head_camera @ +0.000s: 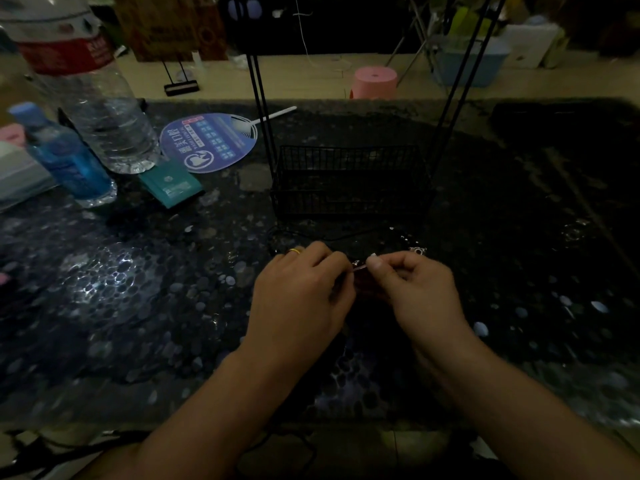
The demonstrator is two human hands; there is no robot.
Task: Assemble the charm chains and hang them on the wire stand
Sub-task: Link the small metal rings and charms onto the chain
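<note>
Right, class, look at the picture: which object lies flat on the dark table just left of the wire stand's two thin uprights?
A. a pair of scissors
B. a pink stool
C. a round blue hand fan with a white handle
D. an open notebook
C: the round blue hand fan lies flat on the table, its white handle pointing toward the uprights of the wire stand.

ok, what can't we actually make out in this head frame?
- Small silver charm piece pinched between left hand and right hand: too small and dark to tell its shape.
- Black wire stand: top cut off by the upper edge.
- Large clear plastic bottle: blurred, cap cropped.
</note>
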